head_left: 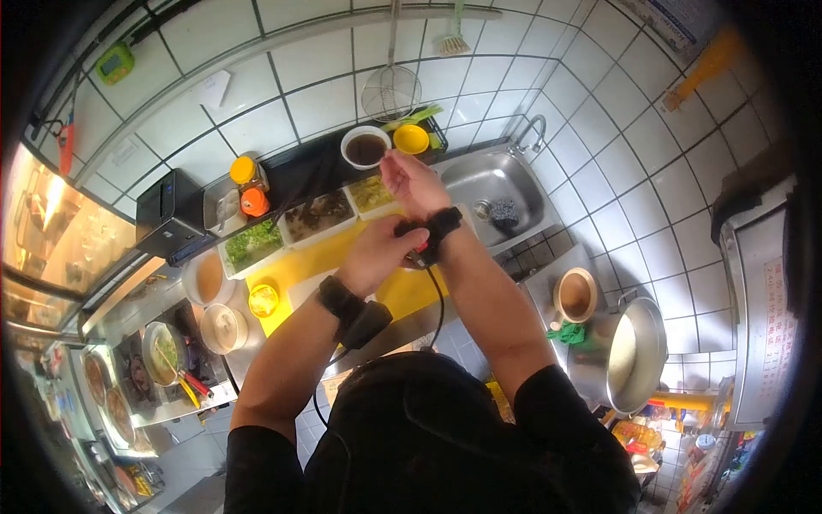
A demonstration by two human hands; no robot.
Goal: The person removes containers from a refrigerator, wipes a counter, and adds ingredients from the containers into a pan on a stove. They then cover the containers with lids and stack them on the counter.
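My left hand (pixel 374 254) reaches across to my right wrist. Its fingers close around the black wrist device (pixel 441 230) strapped there, with the thumb beside a small red part. A black cable (pixel 443 295) hangs from that device. My right hand (pixel 411 182) is raised with loosely bent fingers and nothing visible in it. Just beyond its fingertips stands a white bowl of dark liquid (pixel 366 149). Another black device (pixel 347 310) is strapped to my left wrist. Below both hands lies a yellow cutting board (pixel 278 319).
Behind the board are trays of chopped greens (pixel 253 243), dark chopped food (pixel 317 218) and yellowish pieces (pixel 370 194). A steel sink (pixel 462 184) is at the right, near a large pot (pixel 635 355). At left, a pan (pixel 167 354) sits on the stove.
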